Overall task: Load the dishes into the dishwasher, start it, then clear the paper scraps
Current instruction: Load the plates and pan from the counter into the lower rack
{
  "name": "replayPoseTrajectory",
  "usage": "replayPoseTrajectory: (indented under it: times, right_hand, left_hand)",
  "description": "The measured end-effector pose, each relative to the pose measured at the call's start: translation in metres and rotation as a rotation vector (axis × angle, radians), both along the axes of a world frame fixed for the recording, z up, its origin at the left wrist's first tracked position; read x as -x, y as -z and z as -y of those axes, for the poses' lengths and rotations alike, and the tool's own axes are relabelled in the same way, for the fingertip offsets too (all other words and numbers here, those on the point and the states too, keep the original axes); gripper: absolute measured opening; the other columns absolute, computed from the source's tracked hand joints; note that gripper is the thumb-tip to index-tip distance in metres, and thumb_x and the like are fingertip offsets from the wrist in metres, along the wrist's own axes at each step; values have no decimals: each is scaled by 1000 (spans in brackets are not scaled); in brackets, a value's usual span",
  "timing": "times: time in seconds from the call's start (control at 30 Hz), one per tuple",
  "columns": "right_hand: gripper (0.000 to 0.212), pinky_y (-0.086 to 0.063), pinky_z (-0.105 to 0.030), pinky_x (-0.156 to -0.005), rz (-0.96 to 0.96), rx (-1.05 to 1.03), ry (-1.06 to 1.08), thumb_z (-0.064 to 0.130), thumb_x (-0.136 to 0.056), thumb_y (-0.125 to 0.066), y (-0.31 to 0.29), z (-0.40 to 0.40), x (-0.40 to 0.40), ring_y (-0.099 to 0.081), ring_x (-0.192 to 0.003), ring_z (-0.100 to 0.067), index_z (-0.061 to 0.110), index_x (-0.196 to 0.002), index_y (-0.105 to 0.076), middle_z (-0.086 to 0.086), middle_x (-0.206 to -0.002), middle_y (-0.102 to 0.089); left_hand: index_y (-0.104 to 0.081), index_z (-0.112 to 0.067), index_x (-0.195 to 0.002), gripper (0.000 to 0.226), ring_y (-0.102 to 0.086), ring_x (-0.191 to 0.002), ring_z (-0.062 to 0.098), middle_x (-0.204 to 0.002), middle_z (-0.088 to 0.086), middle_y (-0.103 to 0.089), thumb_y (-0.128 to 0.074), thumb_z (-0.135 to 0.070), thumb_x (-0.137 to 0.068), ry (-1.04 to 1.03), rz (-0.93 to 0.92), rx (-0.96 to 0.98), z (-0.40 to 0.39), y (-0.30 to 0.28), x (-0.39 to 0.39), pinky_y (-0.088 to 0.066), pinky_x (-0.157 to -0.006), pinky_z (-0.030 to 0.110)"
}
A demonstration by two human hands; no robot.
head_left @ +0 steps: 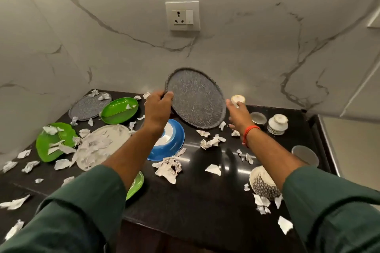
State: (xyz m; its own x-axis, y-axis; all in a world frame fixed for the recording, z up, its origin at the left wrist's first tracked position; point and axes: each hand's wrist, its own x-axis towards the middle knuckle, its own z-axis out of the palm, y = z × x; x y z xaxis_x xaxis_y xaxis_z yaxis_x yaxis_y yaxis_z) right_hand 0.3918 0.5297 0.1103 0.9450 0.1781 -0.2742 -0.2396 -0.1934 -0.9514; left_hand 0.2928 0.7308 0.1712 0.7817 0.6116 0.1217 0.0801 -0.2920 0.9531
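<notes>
Two bare forearms w/ dark green sleeves (88, 207) pushed up; red thread band (249, 132) at right wrist.

surface (205, 201): black polished stone, glossy, with bright reflections
wall (123, 57): pale marble-look slabs, grey veins, smooth with a soft sheen
speckled plate (196, 98): grey, matt, grainy, rim rough-looking
second speckled plate (86, 107): same grey grainy finish
green plates (119, 110): smooth, shiny, plastic-looking
blue bowl (174, 141): glossy blue, white inside
paper scraps (168, 168): white paper, crumpled and torn, matt
sleeves (82, 211): dark green cloth, matt
wrist thread (249, 131): red cord
socket plate (182, 15): white plastic, smooth
</notes>
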Motion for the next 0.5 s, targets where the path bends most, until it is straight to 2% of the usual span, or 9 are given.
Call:
replayPoseTrajectory:
  times: [0.07,0.1,0.17,0.3,0.37,0.4,0.5]
  right_hand:
    - [58,-46,-52,-104,-12,-136,83,60,-88,-45,-9,5,17,-59,-118,-30,17,-124,-60,-9,-127,-64]
    - [49,-47,-47,-105,-11,-171,131,56,-94,-43,-12,8,28,-61,-113,-27,16,-111,-65,-6,-118,-67]
    - [47,-46,-40,-104,-25,-216,218,51,-100,-43,-13,17,50,-61,-110,-23,12,-110,-66,-4,-115,-66]
    - [35,-50,-44,-99,-35,-287,304,49,-97,-51,-9,25,101,-65,-103,-26,19,-92,-67,-5,-98,-70]
    - [38,-50,-46,-101,-60,-288,356,49,-91,-58,-5,29,128,-67,-104,-27,15,-97,-71,-5,-99,-73]
    - [44,-50,-47,-101,-77,-314,373,52,-88,-58,-1,34,142,-68,-106,-27,13,-103,-72,-6,-104,-75]
    - [52,-46,-50,-105,-141,-466,410,54,-96,-47,3,50,190,-65,-114,-30,12,-118,-69,-13,-118,-71]
  left_hand:
    - [-60,-6,-80,26,-56,-71,19,-77,7,-55,-50,-18,-101,61,-37,238,6,-2,17,-59,-60,38]
    - [-61,-9,-80,26,-57,-76,18,-81,5,-57,-48,-17,-102,100,-64,271,8,-1,26,-56,-58,34]
    - [-64,-14,-81,28,-57,-82,17,-85,3,-60,-46,-21,-102,197,-107,271,9,7,43,-50,-60,30]
    - [-66,-17,-88,36,-62,-83,21,-87,4,-68,-41,-37,-106,246,-190,374,13,27,72,-50,-66,34]
    - [-68,-17,-92,38,-67,-96,27,-95,6,-72,-41,-41,-105,246,-197,458,15,36,85,-56,-84,45]
    - [-69,-18,-93,39,-68,-99,27,-95,6,-74,-41,-43,-105,262,-193,513,18,39,94,-56,-89,45]
    - [-68,-18,-94,44,-68,-93,22,-92,2,-75,-38,-48,-106,393,-156,717,29,41,115,-54,-80,39]
